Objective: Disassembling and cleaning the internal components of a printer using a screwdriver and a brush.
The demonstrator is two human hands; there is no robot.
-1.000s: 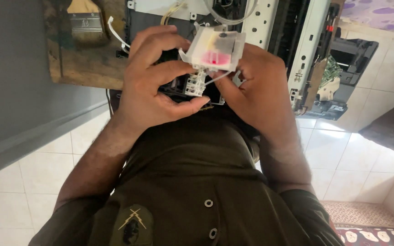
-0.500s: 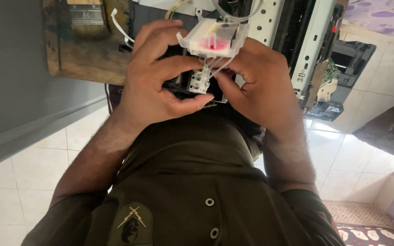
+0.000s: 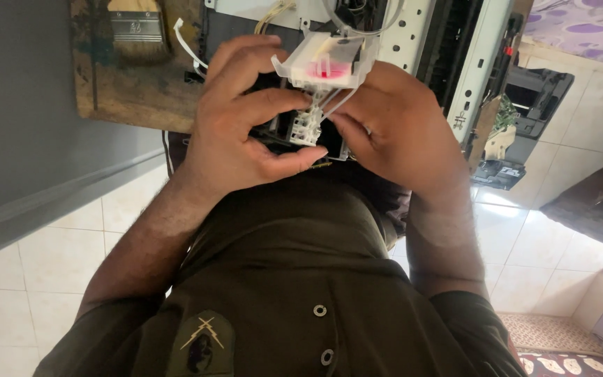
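Both my hands hold a small black printer part (image 3: 284,132) close to my chest. My left hand (image 3: 242,122) wraps its left side, thumb underneath and fingers over the top. My right hand (image 3: 392,126) grips the right side. On top of the part sits a clear plastic piece with a pink ink stain (image 3: 326,61). Thin clear tubes run from it down to a white connector block (image 3: 306,127) between my fingertips.
An opened printer chassis (image 3: 420,42) with white metal rails stands just beyond my hands. A paintbrush (image 3: 135,26) lies on a worn wooden board (image 3: 130,91) at the left. A dark printer part (image 3: 525,119) rests on the tiled floor at the right.
The view has shifted slightly and my hands with the part sit a little higher in it. My grip on the part looks the same.
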